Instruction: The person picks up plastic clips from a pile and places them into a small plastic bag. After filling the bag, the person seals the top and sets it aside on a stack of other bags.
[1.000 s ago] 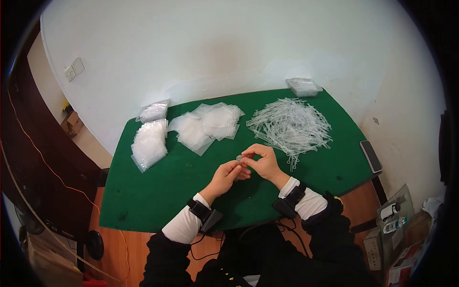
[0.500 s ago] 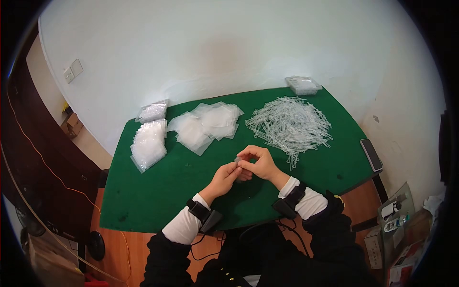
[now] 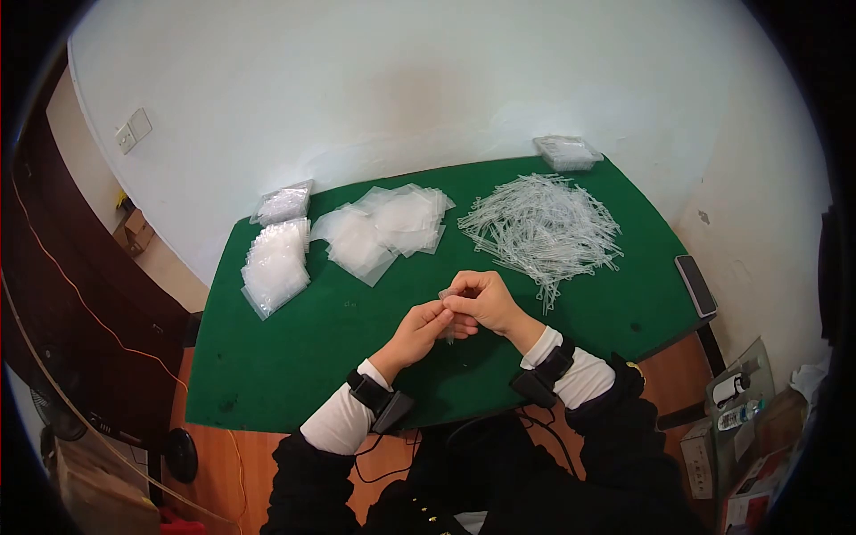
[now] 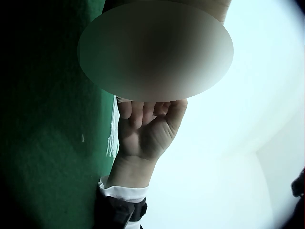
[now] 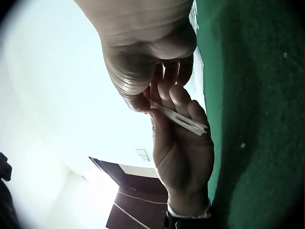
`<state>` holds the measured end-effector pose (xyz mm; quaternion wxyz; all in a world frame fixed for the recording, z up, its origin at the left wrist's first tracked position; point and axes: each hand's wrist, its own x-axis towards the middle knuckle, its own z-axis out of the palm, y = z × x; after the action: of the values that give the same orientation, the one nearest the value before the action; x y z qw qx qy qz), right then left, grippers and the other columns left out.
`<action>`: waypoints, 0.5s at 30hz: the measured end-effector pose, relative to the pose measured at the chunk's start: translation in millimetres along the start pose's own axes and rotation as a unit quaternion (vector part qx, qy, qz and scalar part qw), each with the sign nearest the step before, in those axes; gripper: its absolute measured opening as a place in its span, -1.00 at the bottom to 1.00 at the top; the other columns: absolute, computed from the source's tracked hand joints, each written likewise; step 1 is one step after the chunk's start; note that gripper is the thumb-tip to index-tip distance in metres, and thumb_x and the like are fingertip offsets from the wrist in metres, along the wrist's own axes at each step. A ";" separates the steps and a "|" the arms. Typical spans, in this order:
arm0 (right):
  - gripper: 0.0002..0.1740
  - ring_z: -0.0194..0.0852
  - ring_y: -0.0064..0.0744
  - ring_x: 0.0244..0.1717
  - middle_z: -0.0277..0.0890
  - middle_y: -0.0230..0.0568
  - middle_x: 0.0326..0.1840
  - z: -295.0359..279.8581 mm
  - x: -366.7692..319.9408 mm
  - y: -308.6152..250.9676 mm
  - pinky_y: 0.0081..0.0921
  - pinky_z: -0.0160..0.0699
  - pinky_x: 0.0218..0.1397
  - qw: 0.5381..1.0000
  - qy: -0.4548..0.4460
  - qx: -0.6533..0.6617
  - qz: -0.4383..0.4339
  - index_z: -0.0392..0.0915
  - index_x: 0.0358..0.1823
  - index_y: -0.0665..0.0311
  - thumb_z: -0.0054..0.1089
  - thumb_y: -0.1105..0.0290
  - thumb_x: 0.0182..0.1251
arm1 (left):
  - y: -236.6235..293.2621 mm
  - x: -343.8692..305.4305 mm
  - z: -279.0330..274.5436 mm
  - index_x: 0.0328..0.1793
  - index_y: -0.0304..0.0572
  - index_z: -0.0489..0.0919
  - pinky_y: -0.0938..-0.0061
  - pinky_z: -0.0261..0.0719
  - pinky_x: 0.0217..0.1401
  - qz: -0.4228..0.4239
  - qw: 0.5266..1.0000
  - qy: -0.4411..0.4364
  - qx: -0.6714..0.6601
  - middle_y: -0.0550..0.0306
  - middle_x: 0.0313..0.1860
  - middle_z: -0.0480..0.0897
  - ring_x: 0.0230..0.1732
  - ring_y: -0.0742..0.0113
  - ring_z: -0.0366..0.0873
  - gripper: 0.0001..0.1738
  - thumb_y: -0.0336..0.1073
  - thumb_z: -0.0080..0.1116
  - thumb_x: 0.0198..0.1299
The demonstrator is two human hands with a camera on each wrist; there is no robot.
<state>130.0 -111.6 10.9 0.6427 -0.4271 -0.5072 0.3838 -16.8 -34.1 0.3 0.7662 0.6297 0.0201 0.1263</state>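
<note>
Both hands meet over the near middle of the green table. My left hand (image 3: 421,332) holds a small bundle of clear plastic sticks (image 5: 183,120), its thumb over them and the ends lying across its fingers in the right wrist view. At the bundle's upper end, the thumb and fingers of my right hand (image 3: 490,305) pinch it. A blurred oval hides most of the left hand in the left wrist view. Beyond the right hand lies a large loose pile of clear loop-ended plastic sticks (image 3: 539,227).
Flat clear bags (image 3: 383,227) are spread at the table's back middle. Left of them stand a fanned stack of bags (image 3: 276,267) and a clear packet (image 3: 285,203). Another packet (image 3: 568,153) sits at the back right, a phone (image 3: 695,285) on the right edge.
The hands stay together over the same spot. The right fingers have shifted slightly on the bundle, and its lower end now shows below the left fingers.
</note>
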 end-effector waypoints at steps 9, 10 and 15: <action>-0.93 0.40 -0.71 -0.49 0.51 -0.38 -0.49 -0.4 0.1 -1.2 -0.73 0.41 -0.41 1.000 0.022 -0.011 0.008 0.55 -0.43 0.37 0.22 0.51 0.06 | -0.6 0.6 0.6 0.11 -0.37 0.33 0.35 0.47 0.08 0.008 0.999 0.024 -0.020 -0.04 -0.05 0.51 -0.01 0.19 0.51 -0.63 -0.24 -0.30 0.35; -0.93 0.40 -0.71 -0.49 0.50 -0.38 -0.49 -0.2 0.6 -0.4 -0.73 0.41 -0.41 1.000 0.026 -0.016 0.000 0.55 -0.43 0.37 0.22 0.51 0.06 | -0.9 0.7 0.6 0.11 -0.37 0.33 0.35 0.47 0.08 0.008 1.000 0.024 -0.019 -0.04 -0.05 0.51 -0.01 0.19 0.51 -0.63 -0.24 -0.30 0.35; -0.93 0.39 -0.71 -0.48 0.47 -0.42 -0.49 0.2 1.0 0.2 -0.74 0.39 -0.41 0.999 0.033 -0.014 0.005 0.56 -0.44 0.38 0.22 0.51 0.05 | -2.5 1.9 -1.2 0.13 -0.37 0.31 0.35 0.46 0.09 0.016 0.999 0.033 -0.015 -0.03 -0.04 0.50 -0.01 0.20 0.50 -0.63 -0.25 -0.32 0.36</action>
<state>130.0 -110.6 11.1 0.6514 -0.4507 -0.4886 0.3657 -14.7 -33.0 -2.1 0.7721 0.6140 0.0335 0.1602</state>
